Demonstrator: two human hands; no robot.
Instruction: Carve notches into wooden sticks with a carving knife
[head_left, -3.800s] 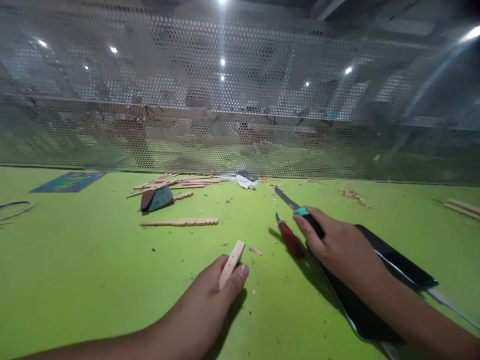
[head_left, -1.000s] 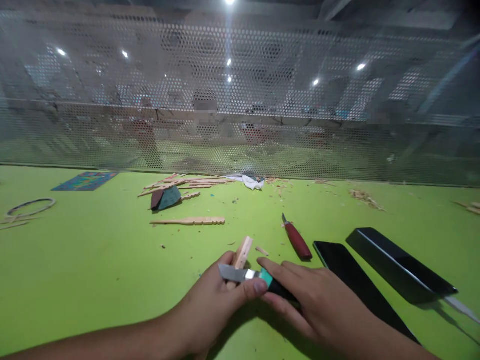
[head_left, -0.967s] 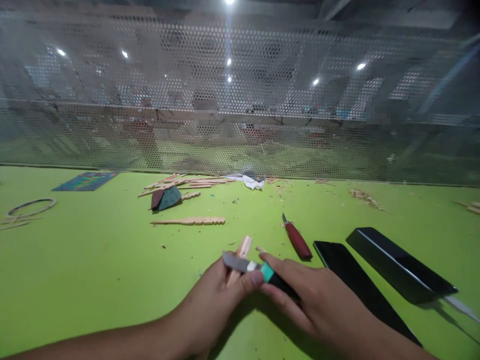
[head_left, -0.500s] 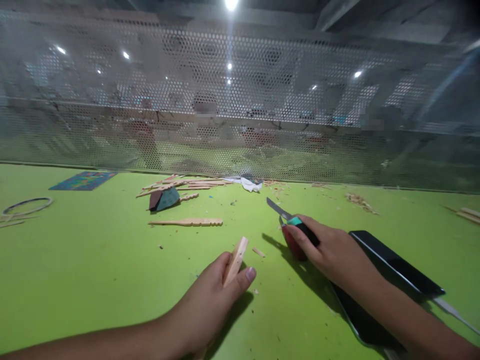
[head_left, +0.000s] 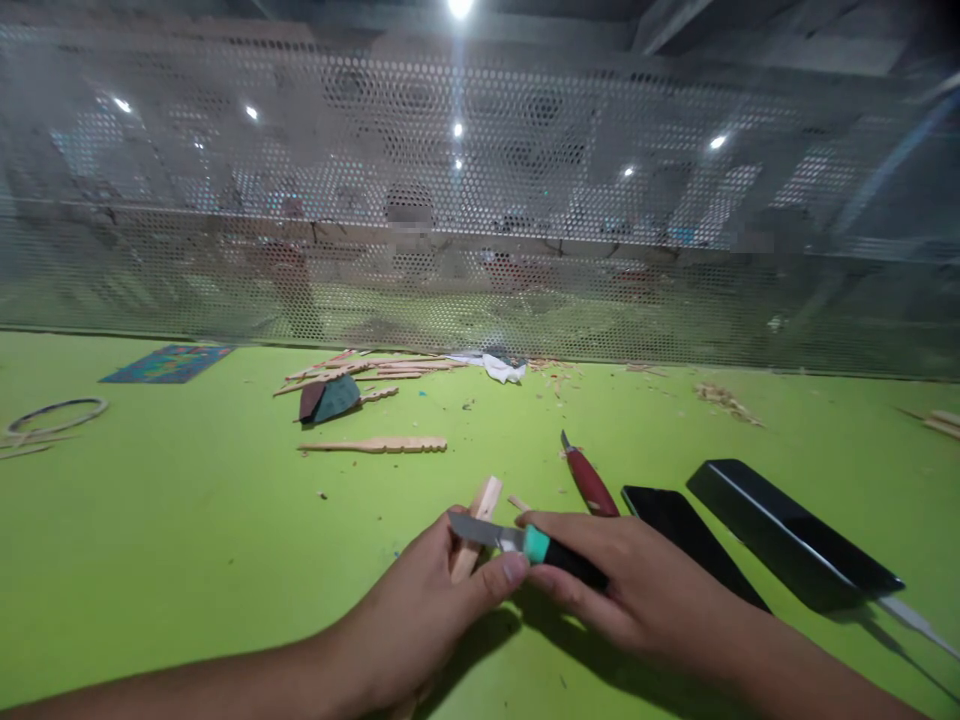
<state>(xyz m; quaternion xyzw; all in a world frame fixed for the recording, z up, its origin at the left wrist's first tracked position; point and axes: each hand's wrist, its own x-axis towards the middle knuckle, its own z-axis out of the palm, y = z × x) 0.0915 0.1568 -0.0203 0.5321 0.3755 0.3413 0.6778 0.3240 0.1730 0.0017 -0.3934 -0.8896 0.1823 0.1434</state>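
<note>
My left hand (head_left: 427,610) is closed around a pale wooden stick (head_left: 486,498), whose upper end sticks out between thumb and forefinger. In my right hand (head_left: 637,580) is a carving knife (head_left: 536,545) with a black and teal handle. Its blade lies across the stick, just above my left thumb. Beyond my right hand a second knife with a red handle (head_left: 589,482) rests on the table. Farther off, a carved wooden stick (head_left: 390,444) with notches at one end lies flat.
A phone (head_left: 675,520) and a black device (head_left: 795,535) with a white cable lie at right. Folded sandpaper (head_left: 330,398), several wooden sticks (head_left: 405,365) and a white tissue (head_left: 502,369) sit near the perforated screen (head_left: 480,220). Shavings (head_left: 726,403) are heaped at back right.
My right hand has moved left and down with the carving knife, bringing the blade over the wooden stick. The red-handled knife and the phone are now more exposed. My left hand has hardly moved.
</note>
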